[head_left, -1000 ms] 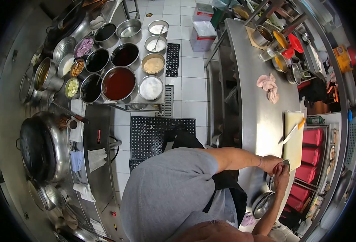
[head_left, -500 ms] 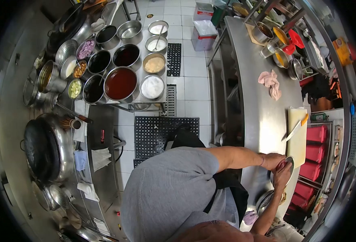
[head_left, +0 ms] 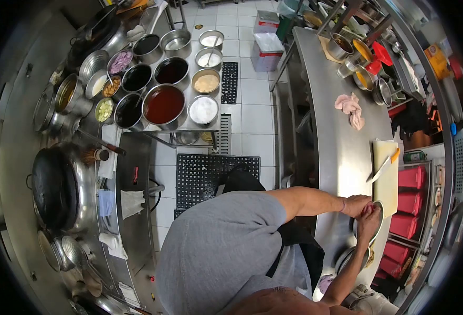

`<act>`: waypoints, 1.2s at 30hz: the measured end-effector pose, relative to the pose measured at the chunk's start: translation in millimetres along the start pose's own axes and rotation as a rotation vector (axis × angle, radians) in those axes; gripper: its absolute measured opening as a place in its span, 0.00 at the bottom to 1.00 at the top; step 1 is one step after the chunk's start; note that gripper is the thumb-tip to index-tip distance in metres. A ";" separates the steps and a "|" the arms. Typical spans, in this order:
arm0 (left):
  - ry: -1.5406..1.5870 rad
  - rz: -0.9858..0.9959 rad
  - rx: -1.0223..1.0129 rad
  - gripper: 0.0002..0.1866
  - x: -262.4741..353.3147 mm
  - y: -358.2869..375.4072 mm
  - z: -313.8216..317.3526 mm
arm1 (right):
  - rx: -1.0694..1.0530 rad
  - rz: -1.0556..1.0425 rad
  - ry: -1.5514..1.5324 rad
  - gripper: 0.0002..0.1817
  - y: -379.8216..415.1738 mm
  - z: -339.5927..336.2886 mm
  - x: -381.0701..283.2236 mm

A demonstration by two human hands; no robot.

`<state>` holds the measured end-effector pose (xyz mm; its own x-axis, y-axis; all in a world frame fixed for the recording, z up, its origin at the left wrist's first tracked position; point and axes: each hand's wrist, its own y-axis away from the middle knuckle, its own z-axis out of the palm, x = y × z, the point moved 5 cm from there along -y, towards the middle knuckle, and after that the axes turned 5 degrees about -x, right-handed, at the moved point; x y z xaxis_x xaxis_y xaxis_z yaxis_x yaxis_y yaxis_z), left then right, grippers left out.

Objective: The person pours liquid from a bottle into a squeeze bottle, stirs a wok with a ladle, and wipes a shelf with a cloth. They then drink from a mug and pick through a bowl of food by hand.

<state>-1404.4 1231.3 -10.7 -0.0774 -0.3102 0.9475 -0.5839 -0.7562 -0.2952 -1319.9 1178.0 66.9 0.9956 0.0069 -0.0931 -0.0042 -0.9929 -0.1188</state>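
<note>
My left hand (head_left: 356,206) and my right hand (head_left: 368,224) meet over a metal bowl (head_left: 381,219) on the steel counter. Between their fingers shows a small pinkish-red piece (head_left: 368,209), too small and covered to name. Both hands are closed around it, and the fingers hide most of the bowl's inside. Just beyond the bowl lies a pale cutting board (head_left: 386,191). A knife (head_left: 383,168) with an orange handle rests on the board, its blade tip over the board's near edge.
A pink cloth (head_left: 351,110) lies farther along the counter (head_left: 336,157). More metal bowls (head_left: 343,260) sit by my right forearm. Behind me stand several pots, one with red sauce (head_left: 164,104), and a large wok (head_left: 53,189). Red bins (head_left: 407,202) line the shelf opposite.
Both hands shift slightly at the bowl, and the right fingers come up closer to the left hand. The view tilts a little; the knife and board stay put.
</note>
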 end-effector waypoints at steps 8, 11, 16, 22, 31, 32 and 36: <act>-0.349 -0.059 -0.092 0.40 26.7 9.1 -6.7 | 0.280 0.244 -0.275 0.30 60.2 2.2 67.9; -0.534 -0.023 -0.089 0.41 21.8 7.3 -0.4 | 0.354 0.245 -0.352 0.29 84.4 16.6 93.7; -0.536 -0.074 0.038 0.39 14.0 20.7 -4.5 | 0.215 0.435 -0.303 0.28 115.0 60.3 110.0; -0.544 -0.085 0.154 0.35 60.0 43.2 -59.8 | 0.290 0.320 -0.408 0.26 142.2 106.4 86.6; -0.553 0.033 0.403 0.30 167.7 97.7 -220.3 | 0.111 0.300 -0.543 0.16 182.2 174.1 0.1; -0.552 0.061 0.447 0.29 176.6 109.8 -244.7 | 0.076 0.271 -0.507 0.15 184.9 183.8 -11.4; -0.653 0.090 0.586 0.30 228.2 190.6 -354.1 | 0.043 0.179 -0.480 0.11 184.9 223.0 -73.0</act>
<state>-1819.5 1220.4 192.6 0.4786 -0.5145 0.7115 -0.0752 -0.8314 -0.5506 -1414.2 1020.4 -168.8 0.8239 -0.0988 -0.5581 -0.1846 -0.9778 -0.0994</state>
